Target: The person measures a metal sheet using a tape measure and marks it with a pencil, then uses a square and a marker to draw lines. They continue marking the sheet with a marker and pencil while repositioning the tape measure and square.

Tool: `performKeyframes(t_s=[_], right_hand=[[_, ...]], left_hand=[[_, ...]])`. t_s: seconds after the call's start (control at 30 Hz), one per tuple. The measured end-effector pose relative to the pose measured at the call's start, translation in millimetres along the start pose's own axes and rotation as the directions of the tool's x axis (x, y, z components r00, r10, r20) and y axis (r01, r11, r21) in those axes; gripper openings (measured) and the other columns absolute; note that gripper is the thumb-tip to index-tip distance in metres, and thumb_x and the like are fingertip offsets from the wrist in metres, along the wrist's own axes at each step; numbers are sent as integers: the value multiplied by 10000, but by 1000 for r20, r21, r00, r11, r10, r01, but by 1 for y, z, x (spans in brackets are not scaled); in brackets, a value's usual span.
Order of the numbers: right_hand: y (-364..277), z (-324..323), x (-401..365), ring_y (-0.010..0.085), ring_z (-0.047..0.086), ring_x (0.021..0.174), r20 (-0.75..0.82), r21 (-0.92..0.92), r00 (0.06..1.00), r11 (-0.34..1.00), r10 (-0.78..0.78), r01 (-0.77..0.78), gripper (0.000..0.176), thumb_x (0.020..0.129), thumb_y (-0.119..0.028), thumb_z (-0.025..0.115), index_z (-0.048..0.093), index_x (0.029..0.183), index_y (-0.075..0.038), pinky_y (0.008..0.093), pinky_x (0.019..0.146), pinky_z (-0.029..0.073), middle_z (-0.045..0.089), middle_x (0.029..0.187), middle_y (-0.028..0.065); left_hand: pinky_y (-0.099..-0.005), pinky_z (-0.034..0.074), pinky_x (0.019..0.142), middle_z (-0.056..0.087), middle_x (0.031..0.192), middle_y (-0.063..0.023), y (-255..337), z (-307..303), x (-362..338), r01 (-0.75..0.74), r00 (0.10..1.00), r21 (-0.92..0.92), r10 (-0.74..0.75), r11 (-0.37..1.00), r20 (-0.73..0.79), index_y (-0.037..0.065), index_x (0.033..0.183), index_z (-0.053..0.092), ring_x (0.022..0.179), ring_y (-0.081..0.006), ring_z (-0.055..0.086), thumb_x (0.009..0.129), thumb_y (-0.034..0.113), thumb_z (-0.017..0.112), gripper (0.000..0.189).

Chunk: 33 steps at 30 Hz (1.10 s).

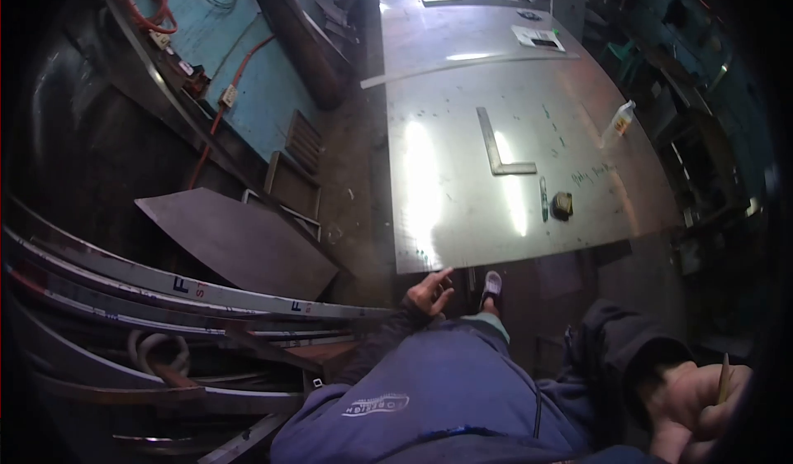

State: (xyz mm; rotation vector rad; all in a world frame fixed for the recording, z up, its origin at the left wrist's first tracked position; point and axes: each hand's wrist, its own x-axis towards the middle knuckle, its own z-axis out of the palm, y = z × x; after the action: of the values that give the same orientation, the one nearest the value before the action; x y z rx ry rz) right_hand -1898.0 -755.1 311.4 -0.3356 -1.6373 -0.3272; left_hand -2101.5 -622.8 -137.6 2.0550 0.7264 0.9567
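Note:
My left hand (431,292) hangs just off the near edge of the metal-topped table (462,216), fingers apart and holding nothing. My right hand (690,398) is low at the right, its fingers curled around a thin, pointed, pencil-like stick (724,377). On the tabletop lie a steel square (493,146), a marker pen (543,198) and a tape measure (562,206). Both hands are apart from these things.
A long metal strip (471,65) crosses the table, with papers (537,39) beyond it. A white bottle (624,118) stands near the right edge. Left are long metal lengths (239,299), a sheet panel (239,237), a gas cylinder (297,34) and an orange cord (216,125).

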Motion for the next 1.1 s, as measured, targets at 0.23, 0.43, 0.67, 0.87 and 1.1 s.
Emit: performKeyframes(t_s=[0.23, 0.43, 0.67, 0.87, 1.1], right_hand=[[9, 3, 4, -4, 286, 485, 25, -40, 991, 991, -131, 131, 421, 807, 80, 698, 363, 742, -168, 195, 475, 194, 300, 640, -104], [-22, -15, -2, 3, 296, 485, -55, -281, 998, 959, -43, 26, 379, 832, 28, 704, 402, 755, -188, 192, 486, 221, 289, 680, -113], [-23, -14, -22, 7, 273, 466, -290, -58, 937, 981, -194, 185, 426, 781, 97, 688, 356, 724, -163, 203, 461, 198, 306, 643, -116], [-20, -9, -24, 9, 270, 462, -366, -84, 919, 989, -147, 125, 402, 788, 95, 637, 343, 707, -167, 202, 455, 203, 267, 629, -105], [-19, -1, -30, 4, 292, 478, -452, 98, 884, 979, -119, 181, 383, 802, 98, 621, 368, 714, -176, 200, 466, 210, 312, 671, -110]], left_hand=[[-290, 542, 590, 688, 964, -87, -4, 1, -1, -17, 999, 38, 16, 999, 34, 80, 1394, 531, 663, -151, 661, 845, 74, 757, 594], [-286, 546, 585, 675, 993, -97, -3, 2, -6, 51, 996, 23, -53, 998, 76, 70, 1419, 491, 672, -166, 657, 851, 54, 728, 616], [-300, 555, 639, 668, 1021, -97, -14, 7, -12, 59, 996, -1, -59, 998, 60, 82, 1438, 471, 701, -164, 660, 852, 80, 736, 642], [-304, 556, 619, 658, 1052, -103, -12, 1, -11, 87, 990, 65, -93, 994, 108, 86, 1474, 412, 700, -180, 662, 868, 88, 718, 679], [-284, 537, 637, 668, 1011, -93, -9, 3, -11, 69, 995, -17, -68, 997, 70, 92, 1427, 489, 684, -154, 643, 859, 68, 727, 617]])
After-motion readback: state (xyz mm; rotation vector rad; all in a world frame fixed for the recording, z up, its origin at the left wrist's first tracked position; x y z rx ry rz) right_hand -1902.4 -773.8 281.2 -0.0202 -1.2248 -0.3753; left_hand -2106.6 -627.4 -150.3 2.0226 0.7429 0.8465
